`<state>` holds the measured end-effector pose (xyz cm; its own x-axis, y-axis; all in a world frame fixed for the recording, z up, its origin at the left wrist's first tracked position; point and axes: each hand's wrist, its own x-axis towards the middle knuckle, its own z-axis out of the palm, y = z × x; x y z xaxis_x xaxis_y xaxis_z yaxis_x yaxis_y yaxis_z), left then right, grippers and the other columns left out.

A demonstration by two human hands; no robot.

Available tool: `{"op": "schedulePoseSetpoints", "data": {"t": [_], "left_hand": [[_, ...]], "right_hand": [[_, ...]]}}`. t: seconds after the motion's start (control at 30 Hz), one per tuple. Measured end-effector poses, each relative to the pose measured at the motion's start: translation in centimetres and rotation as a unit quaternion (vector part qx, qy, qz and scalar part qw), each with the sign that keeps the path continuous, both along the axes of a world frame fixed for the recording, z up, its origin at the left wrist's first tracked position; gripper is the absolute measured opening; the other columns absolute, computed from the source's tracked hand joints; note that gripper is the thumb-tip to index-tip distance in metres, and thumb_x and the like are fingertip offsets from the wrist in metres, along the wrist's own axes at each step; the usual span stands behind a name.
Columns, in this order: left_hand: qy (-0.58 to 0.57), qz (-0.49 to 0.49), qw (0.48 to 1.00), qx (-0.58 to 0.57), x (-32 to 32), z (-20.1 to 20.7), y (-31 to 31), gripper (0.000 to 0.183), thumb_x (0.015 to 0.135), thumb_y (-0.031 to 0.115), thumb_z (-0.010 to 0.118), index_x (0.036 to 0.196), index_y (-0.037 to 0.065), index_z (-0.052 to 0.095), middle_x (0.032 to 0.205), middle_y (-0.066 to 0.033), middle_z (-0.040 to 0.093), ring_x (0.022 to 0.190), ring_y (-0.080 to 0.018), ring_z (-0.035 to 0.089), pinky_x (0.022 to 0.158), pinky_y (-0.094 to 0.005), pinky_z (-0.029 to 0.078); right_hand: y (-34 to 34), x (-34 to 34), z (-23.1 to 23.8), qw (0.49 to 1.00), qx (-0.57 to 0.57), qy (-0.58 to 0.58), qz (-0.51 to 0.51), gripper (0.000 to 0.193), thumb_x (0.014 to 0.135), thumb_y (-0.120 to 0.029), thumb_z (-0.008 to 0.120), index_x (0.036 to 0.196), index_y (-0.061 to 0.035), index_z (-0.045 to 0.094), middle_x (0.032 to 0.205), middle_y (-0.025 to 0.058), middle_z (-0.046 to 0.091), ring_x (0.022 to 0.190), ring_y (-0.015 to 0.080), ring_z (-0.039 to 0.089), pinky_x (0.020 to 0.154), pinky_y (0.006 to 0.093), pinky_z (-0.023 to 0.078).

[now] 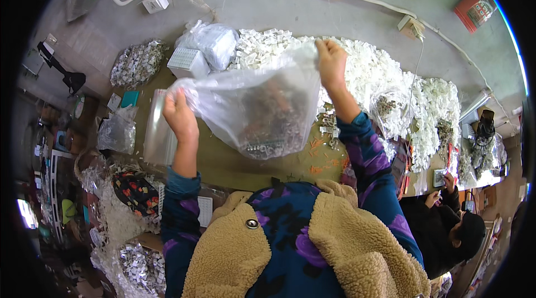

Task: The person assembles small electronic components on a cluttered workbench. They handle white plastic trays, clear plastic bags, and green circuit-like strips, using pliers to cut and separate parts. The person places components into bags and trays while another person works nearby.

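Observation:
A clear plastic bag (223,97) is stretched between my two hands above the table. My left hand (180,115) is closed on the bag's bunched left end. Higher up, my right hand (332,63) pinches the opposite upper corner. Dark and grey small pieces (271,108) show blurred through the plastic, toward its lower right; I cannot tell whether they lie inside it or behind it. Small orange bits (324,167) are scattered on the table just right of the bag. By my left wrist lies a stack of flat clear bags (159,130).
A long heap of small white pieces (379,74) lines the table's far side. At the back left are a filled bag (138,63), a white box (187,62) and a teal box (129,98). A person in black (446,231) works at the right.

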<state>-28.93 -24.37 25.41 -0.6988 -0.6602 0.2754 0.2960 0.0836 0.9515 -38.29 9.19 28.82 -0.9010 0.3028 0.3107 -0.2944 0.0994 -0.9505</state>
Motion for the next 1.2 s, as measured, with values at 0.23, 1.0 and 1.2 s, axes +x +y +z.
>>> {"op": "schedulePoseSetpoints", "data": {"t": [0.23, 1.0, 1.2], "left_hand": [[0.060, -0.025, 0.998, 0.005, -1.5, 10.9, -3.9, 0.025, 0.101, 0.020, 0.057, 0.105, -0.004, 0.063, 0.100, -0.0062, 0.067, 0.087, -0.0122, 0.061, 0.080, -0.0279, 0.050], [0.072, -0.285, 0.939, -0.178, -0.3, 14.8, 6.1, 0.074, 0.075, 0.040, 0.086, 0.126, -0.004, 0.055, 0.112, -0.0108, 0.067, 0.102, -0.0222, 0.064, 0.089, -0.0356, 0.050], [0.059, -0.196, 0.967, -0.152, -2.6, 13.8, 7.2, 0.038, 0.087, 0.019, 0.075, 0.115, -0.004, 0.063, 0.107, -0.0100, 0.069, 0.097, -0.0213, 0.067, 0.084, -0.0355, 0.053]], "right_hand": [[-1.1, -2.5, 11.4, 0.993, -0.035, 0.099, 0.057, 0.019, 0.096, -0.015, 0.064, 0.090, 0.0020, 0.069, 0.068, -0.0025, 0.058, 0.053, 0.0037, 0.044, 0.043, 0.0232, 0.033], [-11.4, 0.3, 19.9, 0.935, 0.226, 0.205, 0.181, 0.022, 0.091, -0.017, 0.064, 0.090, 0.0039, 0.071, 0.077, 0.0161, 0.069, 0.070, 0.0202, 0.063, 0.070, 0.0361, 0.051], [-12.2, 4.7, 16.5, 0.897, 0.163, 0.190, 0.365, 0.033, 0.089, -0.017, 0.070, 0.116, 0.0016, 0.064, 0.094, 0.0094, 0.072, 0.086, 0.0148, 0.066, 0.080, 0.0316, 0.053]]}}
